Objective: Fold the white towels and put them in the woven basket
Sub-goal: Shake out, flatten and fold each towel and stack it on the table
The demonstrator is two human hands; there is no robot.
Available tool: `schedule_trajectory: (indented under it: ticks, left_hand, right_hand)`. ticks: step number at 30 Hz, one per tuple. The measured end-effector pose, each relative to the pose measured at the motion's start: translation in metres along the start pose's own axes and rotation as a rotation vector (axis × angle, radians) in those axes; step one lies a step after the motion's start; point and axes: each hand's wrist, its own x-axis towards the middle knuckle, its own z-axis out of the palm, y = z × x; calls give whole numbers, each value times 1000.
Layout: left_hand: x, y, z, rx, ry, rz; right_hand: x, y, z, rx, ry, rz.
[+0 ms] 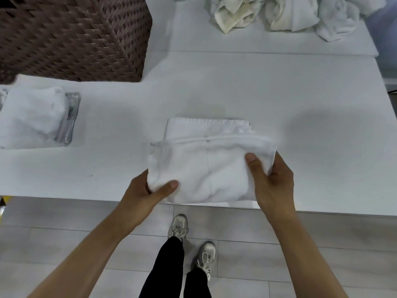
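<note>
Gripping a folded white towel [206, 171] at the lower centre of the frame, both hands have thumbs on top and fingers curled under: the left hand [148, 190] at its near left corner, the right hand [272, 179] at its right edge. It sits at the near edge of the white table [300, 100]. The woven basket [73, 35] stands at upper left, unfolded towels [290, 14] lie crumpled at upper right, and another folded towel [32, 115] rests at the left edge.

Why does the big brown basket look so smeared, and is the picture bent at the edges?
Head view: the woven basket is motion-blurred, while the folded towel and both hands, left hand and right hand, stay fairly sharp; the wide lens bows the table edges; soft shadows, no harsh glare.
</note>
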Motion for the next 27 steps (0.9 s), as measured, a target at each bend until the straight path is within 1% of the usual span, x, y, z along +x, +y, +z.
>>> schedule_trajectory:
  ticks: [2, 4, 5, 7, 9, 10, 12, 16, 18, 20, 22, 23, 24, 27]
  left_hand:
    - [10, -1, 1, 82, 60, 30]
    - [23, -1, 6, 91, 110, 77]
    - [30, 0, 9, 98, 129, 100]
    - [45, -1, 13, 121, 186, 116]
    - [60, -5, 14, 135, 235, 89]
    - [66, -7, 15, 141, 254, 80]
    - [74, -8, 17, 166, 289, 64]
    - [90, -1, 22, 253, 394, 10]
    - [95, 4, 24, 229, 461, -21]
    - [96, 9, 27, 190, 513, 7]
    - [93, 11, 27, 187, 508, 128]
    - [91, 11, 27, 237, 483, 215]
    - [91, 8, 26, 357, 460, 330]
    - [98, 1, 26, 944, 400, 732]
  right_hand:
    - [16, 2, 3, -14, 59, -7]
    - [31, 6, 6, -31, 105, -5]
    - [37, 7, 7, -40, 100, 5]
    - [45, 12, 7, -78, 29, 34]
    - [49, 21, 8, -159, -48, 70]
    - [50, 25, 10, -205, -57, 84]
    - [51, 34, 15, -281, -17, 89]
    - [52, 42, 25, -401, 52, 32]
    - [54, 42, 29, -428, 74, 27]
    - [57, 42, 30, -438, 91, 39]
    - [59, 41, 30, -434, 107, 65]
    - [61, 40, 30, -434, 109, 79]
    - [62, 39, 31, -437, 107, 91]
    - [65, 35, 32, -437, 99, 128]
